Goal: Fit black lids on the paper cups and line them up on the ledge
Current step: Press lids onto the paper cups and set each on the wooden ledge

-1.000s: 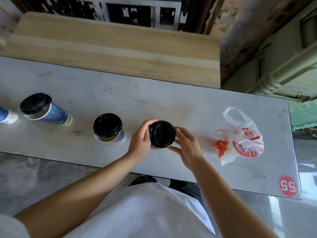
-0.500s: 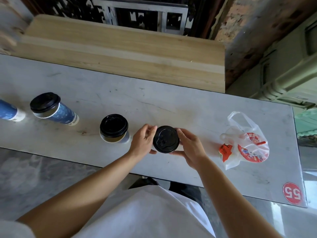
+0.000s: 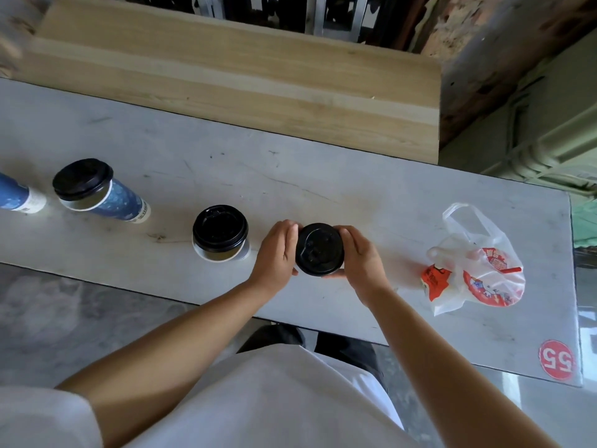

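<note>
A black lid (image 3: 319,249) sits on a cup whose body is hidden under it, near the front of the grey ledge (image 3: 323,176). My left hand (image 3: 277,253) curls round the lid's left side and my right hand (image 3: 361,257) curls round its right side. Left of them stands a short white paper cup with a black lid (image 3: 221,232). Further left is a tall blue paper cup with a black lid (image 3: 97,192). Another blue cup (image 3: 19,197) is cut off by the left edge.
A translucent plastic bag (image 3: 475,270) with red-printed packets lies on the ledge to the right. A red round sticker reading 55 (image 3: 557,359) marks the ledge's front right corner. Pale wooden boards (image 3: 245,76) lie behind the ledge. My white shirt fills the bottom.
Both hands have closed in tighter round the lidded cup, which stays at the same spot on the ledge. The other cups have not moved.
</note>
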`<act>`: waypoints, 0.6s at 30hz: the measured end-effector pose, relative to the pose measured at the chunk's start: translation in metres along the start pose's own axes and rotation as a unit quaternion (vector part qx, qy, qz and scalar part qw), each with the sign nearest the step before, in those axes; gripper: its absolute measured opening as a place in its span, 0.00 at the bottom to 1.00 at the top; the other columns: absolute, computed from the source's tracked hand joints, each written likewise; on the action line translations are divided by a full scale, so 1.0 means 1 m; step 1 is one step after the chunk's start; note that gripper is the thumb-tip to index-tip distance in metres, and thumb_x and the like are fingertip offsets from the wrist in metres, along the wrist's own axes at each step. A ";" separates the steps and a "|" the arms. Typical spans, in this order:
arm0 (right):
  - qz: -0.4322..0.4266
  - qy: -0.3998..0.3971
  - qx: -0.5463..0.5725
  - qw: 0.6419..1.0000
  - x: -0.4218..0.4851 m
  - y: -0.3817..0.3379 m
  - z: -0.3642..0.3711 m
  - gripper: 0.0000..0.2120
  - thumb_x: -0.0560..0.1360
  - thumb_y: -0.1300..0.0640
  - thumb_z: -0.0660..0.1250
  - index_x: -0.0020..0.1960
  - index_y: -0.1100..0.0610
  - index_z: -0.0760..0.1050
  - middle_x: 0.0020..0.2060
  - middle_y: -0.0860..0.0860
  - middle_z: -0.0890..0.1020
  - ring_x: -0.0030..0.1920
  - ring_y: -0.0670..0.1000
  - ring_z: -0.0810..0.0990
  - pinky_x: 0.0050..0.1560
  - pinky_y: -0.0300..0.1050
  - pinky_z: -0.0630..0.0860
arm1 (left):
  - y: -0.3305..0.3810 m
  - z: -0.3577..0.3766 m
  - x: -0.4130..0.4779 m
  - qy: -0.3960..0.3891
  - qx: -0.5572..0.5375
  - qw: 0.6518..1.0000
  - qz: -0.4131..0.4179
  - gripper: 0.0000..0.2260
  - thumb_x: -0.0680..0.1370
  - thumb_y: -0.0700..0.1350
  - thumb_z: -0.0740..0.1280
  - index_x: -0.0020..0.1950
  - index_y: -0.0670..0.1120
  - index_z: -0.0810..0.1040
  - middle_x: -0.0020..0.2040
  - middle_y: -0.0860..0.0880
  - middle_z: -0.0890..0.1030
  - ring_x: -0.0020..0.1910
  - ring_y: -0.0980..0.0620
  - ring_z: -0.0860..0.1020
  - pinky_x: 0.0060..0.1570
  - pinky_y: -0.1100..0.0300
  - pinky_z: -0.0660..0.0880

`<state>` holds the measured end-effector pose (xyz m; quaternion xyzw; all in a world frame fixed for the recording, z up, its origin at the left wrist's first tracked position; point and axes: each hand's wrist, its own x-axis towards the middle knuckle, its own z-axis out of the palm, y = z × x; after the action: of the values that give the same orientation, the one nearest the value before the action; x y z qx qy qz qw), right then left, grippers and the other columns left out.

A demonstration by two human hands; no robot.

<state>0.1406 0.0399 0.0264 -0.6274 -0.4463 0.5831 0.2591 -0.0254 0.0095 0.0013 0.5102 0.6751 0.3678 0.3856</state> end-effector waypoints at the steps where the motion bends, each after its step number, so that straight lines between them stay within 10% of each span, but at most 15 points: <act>1: 0.006 0.005 0.008 1.000 0.000 0.000 0.001 0.13 0.84 0.55 0.57 0.55 0.54 0.81 0.49 0.53 0.85 0.49 0.50 0.85 0.39 0.63 0.84 | 0.000 0.001 0.001 -0.006 -0.006 1.000 0.000 0.17 0.85 0.50 0.51 0.54 0.42 0.75 0.50 0.43 0.76 0.48 0.51 0.79 0.29 0.55 0.81; 5: 0.033 0.007 0.045 0.998 -0.005 -0.004 0.004 0.14 0.85 0.56 0.56 0.58 0.58 0.80 0.51 0.55 0.84 0.49 0.47 0.85 0.39 0.62 0.85 | -0.005 0.005 0.001 0.000 -0.008 1.000 0.006 0.19 0.85 0.50 0.50 0.55 0.40 0.77 0.49 0.45 0.81 0.48 0.53 0.78 0.49 0.72 0.70; 11: 0.093 -0.030 0.149 0.984 -0.012 -0.006 -0.001 0.15 0.85 0.54 0.57 0.59 0.59 0.81 0.56 0.56 0.84 0.61 0.54 0.82 0.49 0.65 0.83 | 0.000 0.006 -0.004 0.006 -0.090 0.993 -0.075 0.17 0.86 0.49 0.52 0.53 0.45 0.80 0.48 0.47 0.83 0.46 0.62 0.80 0.41 0.71 0.75; 15: 0.142 -0.117 0.279 0.943 -0.011 0.006 -0.014 0.21 0.75 0.67 0.60 0.66 0.58 0.78 0.63 0.55 0.82 0.67 0.56 0.77 0.63 0.66 0.77 | 0.009 0.018 -0.005 0.043 -0.234 0.942 -0.237 0.20 0.85 0.55 0.55 0.53 0.45 0.82 0.51 0.45 0.83 0.49 0.55 0.83 0.33 0.54 0.83; 18: 0.071 -0.174 0.137 0.972 -0.001 0.013 -0.024 0.36 0.66 0.75 0.67 0.71 0.54 0.73 0.65 0.52 0.81 0.68 0.55 0.76 0.68 0.60 0.75 | 0.013 0.031 -0.001 0.066 -0.281 0.913 -0.289 0.20 0.84 0.57 0.56 0.54 0.44 0.81 0.53 0.43 0.82 0.50 0.44 0.84 0.36 0.45 0.84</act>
<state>0.1674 0.0376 0.0210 -0.5049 -0.3543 0.7561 0.2187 0.0084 0.0146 -0.0001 0.1378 0.6857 0.4480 0.5568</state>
